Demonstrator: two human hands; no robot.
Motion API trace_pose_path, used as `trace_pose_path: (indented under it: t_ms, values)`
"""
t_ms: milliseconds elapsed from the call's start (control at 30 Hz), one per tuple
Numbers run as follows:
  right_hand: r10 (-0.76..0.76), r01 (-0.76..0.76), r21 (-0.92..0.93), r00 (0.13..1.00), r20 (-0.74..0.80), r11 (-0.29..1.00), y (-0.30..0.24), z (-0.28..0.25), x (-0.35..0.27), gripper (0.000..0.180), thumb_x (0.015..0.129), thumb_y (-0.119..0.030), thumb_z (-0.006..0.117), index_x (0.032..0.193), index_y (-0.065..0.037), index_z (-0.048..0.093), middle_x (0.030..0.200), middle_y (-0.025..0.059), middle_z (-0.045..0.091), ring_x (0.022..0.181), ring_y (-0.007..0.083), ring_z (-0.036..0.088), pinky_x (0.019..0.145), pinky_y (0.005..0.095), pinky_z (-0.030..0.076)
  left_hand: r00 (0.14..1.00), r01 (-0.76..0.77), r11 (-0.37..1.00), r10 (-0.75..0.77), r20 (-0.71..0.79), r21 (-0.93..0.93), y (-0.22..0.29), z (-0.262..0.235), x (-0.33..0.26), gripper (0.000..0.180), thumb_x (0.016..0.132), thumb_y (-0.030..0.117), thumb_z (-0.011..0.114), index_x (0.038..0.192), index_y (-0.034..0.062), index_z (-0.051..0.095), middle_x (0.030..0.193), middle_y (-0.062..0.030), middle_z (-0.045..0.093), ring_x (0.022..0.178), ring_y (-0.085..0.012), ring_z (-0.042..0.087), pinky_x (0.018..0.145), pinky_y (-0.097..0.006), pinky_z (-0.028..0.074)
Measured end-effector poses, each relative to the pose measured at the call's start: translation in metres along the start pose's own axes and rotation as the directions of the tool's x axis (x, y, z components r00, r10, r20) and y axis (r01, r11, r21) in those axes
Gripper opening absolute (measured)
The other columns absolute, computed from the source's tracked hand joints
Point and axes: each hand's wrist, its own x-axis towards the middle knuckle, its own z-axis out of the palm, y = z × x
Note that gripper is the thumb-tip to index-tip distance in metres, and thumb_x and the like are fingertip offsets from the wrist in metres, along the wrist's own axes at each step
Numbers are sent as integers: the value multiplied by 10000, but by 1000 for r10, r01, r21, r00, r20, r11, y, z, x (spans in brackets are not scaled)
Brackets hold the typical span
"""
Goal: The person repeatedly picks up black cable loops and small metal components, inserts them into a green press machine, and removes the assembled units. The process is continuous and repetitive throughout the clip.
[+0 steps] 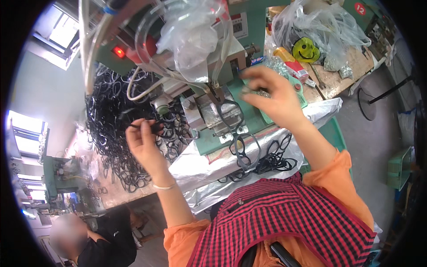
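My left hand [144, 144] is at the edge of a large pile of black eyeglass frames [118, 155]. Its fingers are closed on a dark piece [156, 127] that looks like a black eyeglass frame, partly hidden. To the right of the machine head, my right hand [278, 98] hangs in the air, slightly blurred, with thumb and forefinger apart and no held thing visible. Small metal parts [263, 92] show beneath it. A black eyeglass frame [231, 116] stands at the machine's metal fixture [209, 111], and another dark frame [244, 155] hangs below it, over the near edge.
More black frames [278, 161] lie on silvery sheeting [191, 162] in front of me. Clear tubes and a plastic bag [189, 42] hang round the machine. Plastic bags [320, 26] and a long tool [318, 75] occupy the right bench. Another person [106, 236] sits at lower left.
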Motion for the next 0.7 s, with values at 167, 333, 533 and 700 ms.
trace_pose_path:
  t_ms: [167, 333, 533, 700]
  values:
    - [-32, 52, 144, 990, -140, 988, 27, 37, 15, 434, 776, -69, 745, 1171, 7, 581, 902, 79, 686, 870, 147, 659, 860, 293, 497, 997, 76, 987, -76, 7, -140, -55, -10, -37, 86, 1035, 80, 539, 1088, 16, 520, 1048, -112, 642, 910, -204, 682, 769, -320, 579]
    - [3, 15, 126, 990, -141, 992, 17, 41, 9, 452, 796, -41, 718, 1214, 28, 560, 873, 67, 671, 858, 124, 636, 826, 273, 487, 994, 55, 986, -69, -83, -157, -58, -12, -53, 83, 1035, 84, 542, 1092, 26, 522, 1050, -126, 652, 937, -208, 674, 838, -363, 587]
    - [-19, 53, 251, 990, -137, 967, 11, 49, 9, 510, 797, -22, 720, 1272, 26, 540, 891, 63, 682, 908, 116, 637, 864, 273, 490, 876, -443, 818, 483, 18, -367, 48, 37, -31, 134, 1000, -10, 508, 1131, -11, 537, 1044, -167, 648, 989, -225, 672, 831, -404, 617]
    - [66, -17, 340, 989, -132, 940, 2, 56, 2, 547, 807, -19, 710, 1321, 3, 523, 1021, 98, 696, 976, 125, 642, 889, 294, 498, 891, -396, 867, 442, 102, -303, 69, 58, 2, 115, 993, -13, 523, 1100, -54, 532, 1035, -193, 646, 950, -251, 683, 787, -409, 630]
